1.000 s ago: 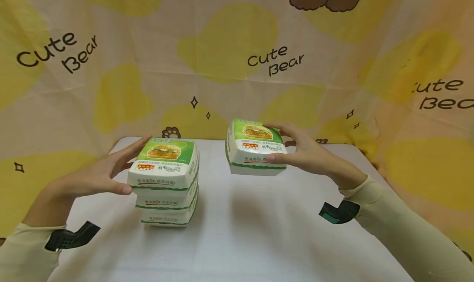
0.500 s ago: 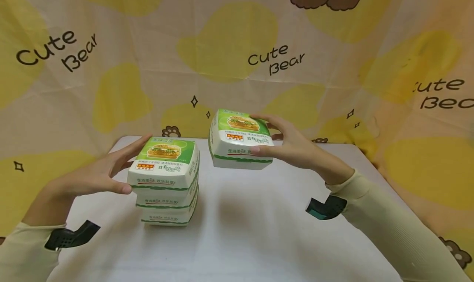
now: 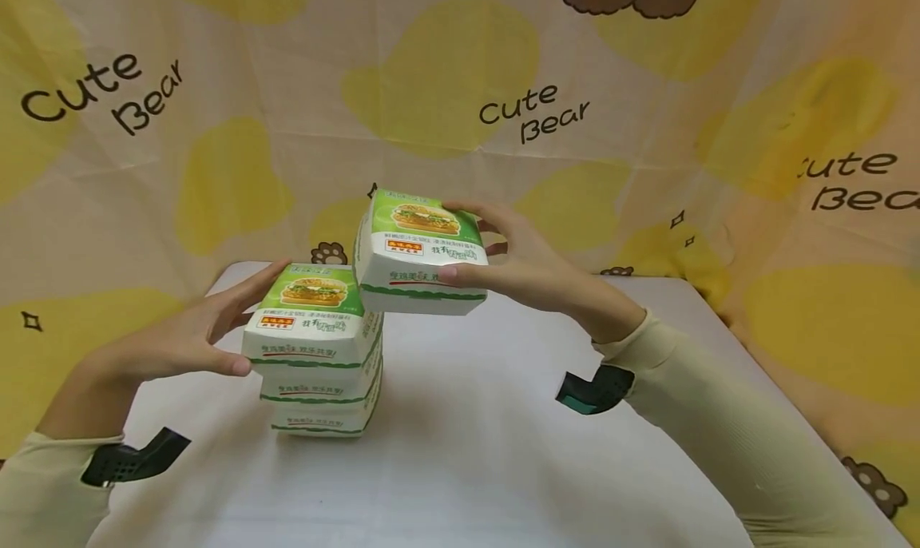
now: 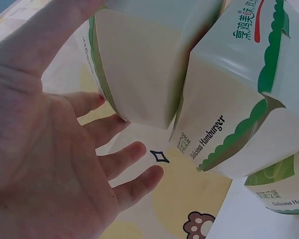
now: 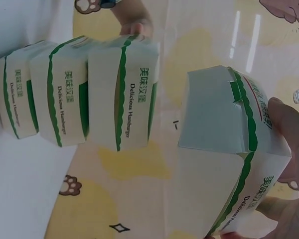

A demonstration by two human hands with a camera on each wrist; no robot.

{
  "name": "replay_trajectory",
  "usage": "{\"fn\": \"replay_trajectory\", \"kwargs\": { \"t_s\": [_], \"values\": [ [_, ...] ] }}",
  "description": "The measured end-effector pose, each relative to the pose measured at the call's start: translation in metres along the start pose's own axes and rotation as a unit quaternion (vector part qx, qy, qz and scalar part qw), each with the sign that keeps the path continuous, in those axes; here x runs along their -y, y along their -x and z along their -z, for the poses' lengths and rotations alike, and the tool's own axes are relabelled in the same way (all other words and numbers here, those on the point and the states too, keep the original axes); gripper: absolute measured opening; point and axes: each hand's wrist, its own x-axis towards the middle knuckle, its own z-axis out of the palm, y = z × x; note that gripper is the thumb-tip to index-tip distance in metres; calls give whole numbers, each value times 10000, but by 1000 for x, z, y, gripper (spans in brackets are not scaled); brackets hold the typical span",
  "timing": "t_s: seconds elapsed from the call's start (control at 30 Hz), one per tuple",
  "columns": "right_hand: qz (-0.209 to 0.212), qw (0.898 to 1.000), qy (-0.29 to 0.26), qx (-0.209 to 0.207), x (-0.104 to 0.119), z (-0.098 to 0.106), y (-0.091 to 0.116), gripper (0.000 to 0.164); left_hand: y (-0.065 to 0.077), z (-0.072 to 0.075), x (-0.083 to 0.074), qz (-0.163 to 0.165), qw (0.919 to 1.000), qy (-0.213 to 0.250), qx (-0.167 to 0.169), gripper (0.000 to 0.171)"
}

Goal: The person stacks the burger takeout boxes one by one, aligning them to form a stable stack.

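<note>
Three white-and-green hamburger boxes stand in a stack at the left of the head view: a top box (image 3: 309,332), a middle box (image 3: 309,390) and a bottom box (image 3: 316,422). My left hand (image 3: 168,340) holds the top box from its left side, thumb at the near corner and fingers toward the back. In the left wrist view, two fingertips meet the top box's (image 4: 134,64) edge. My right hand (image 3: 539,268) grips another hamburger box (image 3: 420,240) by its right side, slightly tilted. It hangs above the table, overlapping the top box's right rear corner in the head view.
A white table (image 3: 503,444) lies under the stack. Behind it hangs a yellow-patterned cloth (image 3: 446,77) with "Cute Bear" lettering. Dark devices sit at both wrists, the left device (image 3: 132,458) and the right device (image 3: 596,390).
My right hand has carried its hamburger box left and upward, toward the stack. The left hand and the stacked boxes have stayed in place.
</note>
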Motion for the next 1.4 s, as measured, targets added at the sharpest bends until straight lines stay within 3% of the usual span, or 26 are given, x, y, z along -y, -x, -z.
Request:
{"fn": "replay_trajectory", "kwargs": {
  "t_s": [0.23, 0.43, 0.67, 0.8, 1.4],
  "values": [
    [149, 9998, -149, -66, 14, -17, -13, 74, -1, 0, 4, -135, 9999, 3, 55, 107],
    [-114, 9999, -21, 0, 26, -32, -23, 76, -2, 0, -2, -157, 9999, 24, 45, 109],
    [-205, 9993, 267, 140, 39, -49, -41, 79, -1, 1, -3, 75, 9999, -38, 88, 106],
    [-317, 9986, 385, 201, 45, -57, -48, 79, 1, 0, -4, 84, 9997, -238, -48, 101],
    [-81, 9983, 517, 263, 48, -68, -65, 81, 3, 1, -3, 292, 9989, -294, -213, 97]
  ]
}}
